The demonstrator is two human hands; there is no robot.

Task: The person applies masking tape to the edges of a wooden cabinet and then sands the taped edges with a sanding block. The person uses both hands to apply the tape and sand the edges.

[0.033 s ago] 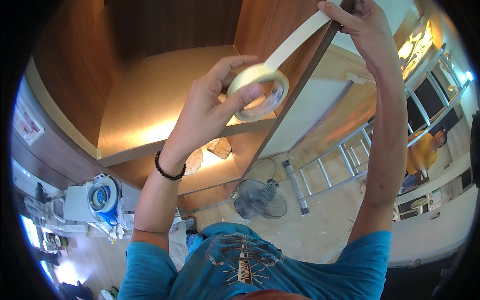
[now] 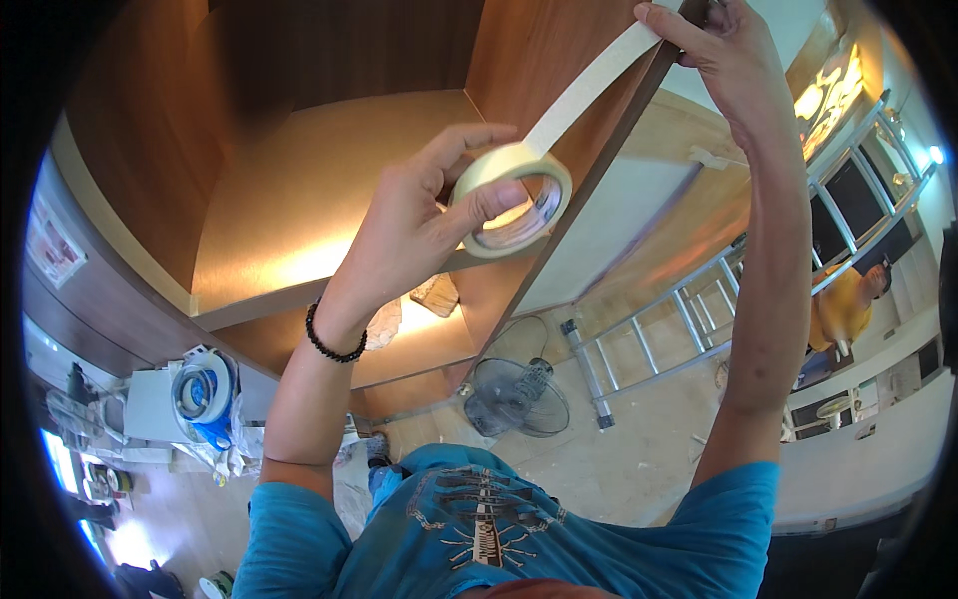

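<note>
A roll of cream masking tape (image 2: pixel 502 164) is gripped in my left hand (image 2: pixel 404 225), thumb across its open core and fingers behind it. From the roll, a pulled-out tape strip (image 2: pixel 589 92) runs up and right along the front edge of an upright wooden cabinet panel (image 2: pixel 604 165). My right hand (image 2: pixel 726 55) is at the top of that panel, thumb and fingers closed over the edge and pressing the strip's upper end. Some right fingers are hidden behind the panel or cut off by the picture's rim.
Lit wooden shelves (image 2: pixel 289 185) lie behind my left hand, with rough stone-like pieces (image 2: pixel 436 296) lower down. A standing fan (image 2: pixel 519 396) is on the floor below. To the right are an aluminium ladder (image 2: pixel 654 344) and a person in yellow (image 2: pixel 838 309). Coiled hose (image 2: pixel 203 391) sits at the left.
My left hand's tape roll has dropped slightly and tilted, the strip still stretched out. My right hand stays in place at the panel edge.
</note>
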